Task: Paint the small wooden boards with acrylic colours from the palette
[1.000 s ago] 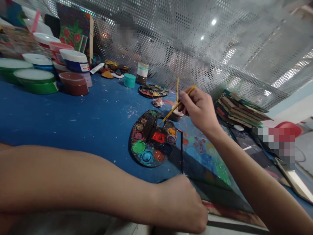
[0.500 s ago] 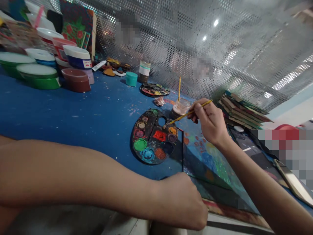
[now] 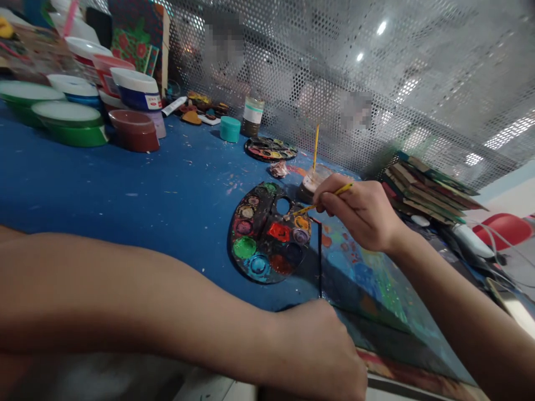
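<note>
My right hand (image 3: 363,214) pinches a yellow paintbrush (image 3: 345,189), its tip at the upper right of a black oval paint palette (image 3: 261,236). Red, green, blue, orange and brown paints fill the palette's wells. Just behind this hand stands a jar of cloudy water (image 3: 307,186) with another yellow brush (image 3: 316,147) upright in it. My left hand (image 3: 317,351) is closed, back upward, at the near left edge of a painted canvas (image 3: 368,273). Its fingers are hidden, so anything in them cannot be seen. The canvas carries blue, green and orange patches.
Paint tubs (image 3: 71,122) crowd the left of the blue table (image 3: 167,217). Farther back are a second palette (image 3: 270,150), a crumpled tissue (image 3: 278,169), a turquoise pot (image 3: 229,129) and a labelled jar (image 3: 253,117). Stacked canvases (image 3: 430,189) stand right, by a perforated metal screen (image 3: 301,72).
My right hand has turned and come closer to the palette, with the brush held lower toward its tip. The view has shifted slightly; my left hand stays by the canvas edge.
</note>
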`<action>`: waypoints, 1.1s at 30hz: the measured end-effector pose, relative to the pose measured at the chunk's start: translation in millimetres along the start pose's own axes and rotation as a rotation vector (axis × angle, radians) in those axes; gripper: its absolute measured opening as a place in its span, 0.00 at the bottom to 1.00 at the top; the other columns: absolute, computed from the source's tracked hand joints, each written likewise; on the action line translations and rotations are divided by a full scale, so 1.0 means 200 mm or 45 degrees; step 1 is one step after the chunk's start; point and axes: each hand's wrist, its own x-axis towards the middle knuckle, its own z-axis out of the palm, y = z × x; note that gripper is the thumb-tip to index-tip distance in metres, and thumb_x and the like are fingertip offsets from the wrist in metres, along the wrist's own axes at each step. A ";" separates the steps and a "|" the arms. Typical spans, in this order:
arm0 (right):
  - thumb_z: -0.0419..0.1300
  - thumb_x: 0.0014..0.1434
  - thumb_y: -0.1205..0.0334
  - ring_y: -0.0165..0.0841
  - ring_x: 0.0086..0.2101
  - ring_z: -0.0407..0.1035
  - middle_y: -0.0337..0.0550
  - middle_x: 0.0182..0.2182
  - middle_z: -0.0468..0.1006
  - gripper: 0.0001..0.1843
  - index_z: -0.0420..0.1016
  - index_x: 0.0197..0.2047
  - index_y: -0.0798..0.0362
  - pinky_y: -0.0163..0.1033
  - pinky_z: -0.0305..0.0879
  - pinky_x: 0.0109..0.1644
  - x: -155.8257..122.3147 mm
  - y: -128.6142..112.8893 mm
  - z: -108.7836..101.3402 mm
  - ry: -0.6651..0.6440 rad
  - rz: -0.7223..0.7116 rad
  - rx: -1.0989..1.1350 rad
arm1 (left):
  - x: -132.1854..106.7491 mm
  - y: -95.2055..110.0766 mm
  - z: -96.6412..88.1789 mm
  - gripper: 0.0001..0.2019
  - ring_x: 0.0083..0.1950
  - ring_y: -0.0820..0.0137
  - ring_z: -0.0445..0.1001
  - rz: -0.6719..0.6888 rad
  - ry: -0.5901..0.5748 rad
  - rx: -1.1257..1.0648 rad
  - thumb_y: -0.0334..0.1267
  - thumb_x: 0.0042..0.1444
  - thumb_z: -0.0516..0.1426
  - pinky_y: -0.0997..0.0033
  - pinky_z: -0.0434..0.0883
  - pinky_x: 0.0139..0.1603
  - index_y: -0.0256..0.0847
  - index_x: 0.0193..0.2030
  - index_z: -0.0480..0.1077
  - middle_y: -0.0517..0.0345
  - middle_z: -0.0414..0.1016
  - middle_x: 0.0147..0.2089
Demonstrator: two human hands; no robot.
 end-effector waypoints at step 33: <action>0.51 0.65 0.68 0.28 0.31 0.70 0.40 0.33 0.75 0.09 0.70 0.42 0.49 0.35 0.67 0.36 -0.34 0.02 0.04 0.112 0.161 0.278 | 0.00 0.01 -0.04 0.07 0.21 0.69 0.68 -0.018 -0.012 -0.060 0.32 0.50 0.65 0.69 0.50 0.13 0.40 0.24 0.72 0.58 0.77 0.23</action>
